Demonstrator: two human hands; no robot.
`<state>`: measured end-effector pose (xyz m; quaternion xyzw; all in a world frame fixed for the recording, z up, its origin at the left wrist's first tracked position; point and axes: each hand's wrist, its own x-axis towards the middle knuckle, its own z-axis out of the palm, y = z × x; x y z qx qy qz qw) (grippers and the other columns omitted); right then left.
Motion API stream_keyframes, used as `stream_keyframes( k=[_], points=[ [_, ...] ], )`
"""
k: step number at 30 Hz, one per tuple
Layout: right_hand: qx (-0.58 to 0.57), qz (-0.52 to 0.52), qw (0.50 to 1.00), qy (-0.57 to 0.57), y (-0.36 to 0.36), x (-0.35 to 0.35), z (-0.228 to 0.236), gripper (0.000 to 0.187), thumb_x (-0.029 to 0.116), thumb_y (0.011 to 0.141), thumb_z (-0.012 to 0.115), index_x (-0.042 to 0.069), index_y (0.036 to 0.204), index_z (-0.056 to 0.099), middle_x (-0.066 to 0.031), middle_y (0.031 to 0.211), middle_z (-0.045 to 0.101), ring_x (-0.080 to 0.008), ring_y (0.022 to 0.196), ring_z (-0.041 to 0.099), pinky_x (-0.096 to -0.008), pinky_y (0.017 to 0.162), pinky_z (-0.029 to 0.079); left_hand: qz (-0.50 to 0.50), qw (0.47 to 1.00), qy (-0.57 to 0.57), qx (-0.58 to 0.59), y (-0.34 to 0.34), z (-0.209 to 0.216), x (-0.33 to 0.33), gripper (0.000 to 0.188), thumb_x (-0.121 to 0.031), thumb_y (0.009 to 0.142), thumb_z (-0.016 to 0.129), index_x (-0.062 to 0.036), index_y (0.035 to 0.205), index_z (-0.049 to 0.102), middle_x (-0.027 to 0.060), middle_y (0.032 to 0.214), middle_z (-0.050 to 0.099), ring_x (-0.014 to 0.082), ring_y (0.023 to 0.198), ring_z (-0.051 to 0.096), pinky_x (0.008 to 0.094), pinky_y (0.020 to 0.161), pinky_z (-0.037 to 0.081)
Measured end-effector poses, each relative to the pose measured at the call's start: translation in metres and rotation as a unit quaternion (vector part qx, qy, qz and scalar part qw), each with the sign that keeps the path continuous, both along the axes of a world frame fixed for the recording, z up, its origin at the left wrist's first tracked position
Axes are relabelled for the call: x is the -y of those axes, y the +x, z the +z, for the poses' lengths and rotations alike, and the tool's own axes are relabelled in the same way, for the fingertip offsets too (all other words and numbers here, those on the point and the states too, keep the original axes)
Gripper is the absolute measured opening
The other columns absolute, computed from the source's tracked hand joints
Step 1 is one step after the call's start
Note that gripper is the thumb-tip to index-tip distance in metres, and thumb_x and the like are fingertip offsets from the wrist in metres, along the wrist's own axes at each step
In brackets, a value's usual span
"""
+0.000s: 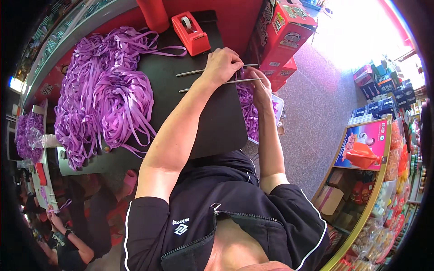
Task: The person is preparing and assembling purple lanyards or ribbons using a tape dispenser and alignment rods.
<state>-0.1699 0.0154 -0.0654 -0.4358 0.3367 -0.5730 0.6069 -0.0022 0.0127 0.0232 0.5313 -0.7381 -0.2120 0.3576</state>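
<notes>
At the right edge of the black table (181,113), my left hand (222,65) is closed, its fingertips pinched on a purple strap. Just to its right is my right hand (261,86), with curled fingers close to the same strap; what they grip is hard to make out. Two thin metal rods (192,72) reach out over the table's edge, passing by both hands. Below the hands, more purple straps (250,115) hang beside the table over a pale bin (279,107). A large heap of purple straps (97,90) covers the table's left side.
A red tape dispenser (192,38) stands at the table's back, beside a red post (153,13). Red cartons (287,31) are stacked at the far right corner. Goods fill a shelf (361,180) at right. At lower left, another person's hands (56,221) hold a purple strap.
</notes>
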Motion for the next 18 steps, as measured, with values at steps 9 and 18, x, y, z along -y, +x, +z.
stream_keyframes(
  k=[9, 18],
  points=[
    [-0.245, 0.087, 0.961, -0.099, 0.003, 0.03, -0.006, 0.024, 0.009, 0.086, 0.058, 0.001, 0.109, 0.06, 0.0035, 0.081, 0.059, -0.0033, 0.066, 0.048, -0.0184, 0.057, 0.039, 0.003, 0.998, -0.027, 0.05, 0.001, -0.008, 0.004, 0.021, -0.025, 0.075, 0.062, -0.0087, 0.086, 0.071, 0.011, 0.107, 0.061, 0.0289, 0.102, 0.054, 0.0365, 0.09, 0.04],
    [-0.204, 0.094, 0.972, -0.066, -0.004, 0.016, -0.021, 0.02, 0.012, 0.084, 0.062, 0.001, 0.101, 0.06, 0.0038, 0.08, 0.06, -0.0031, 0.07, 0.05, -0.018, 0.062, 0.04, 0.003, 0.998, -0.036, 0.044, 0.003, -0.007, 0.004, 0.021, -0.025, 0.076, 0.064, -0.0093, 0.087, 0.071, 0.0108, 0.106, 0.061, 0.0268, 0.097, 0.058, 0.0345, 0.085, 0.045]
  ],
)
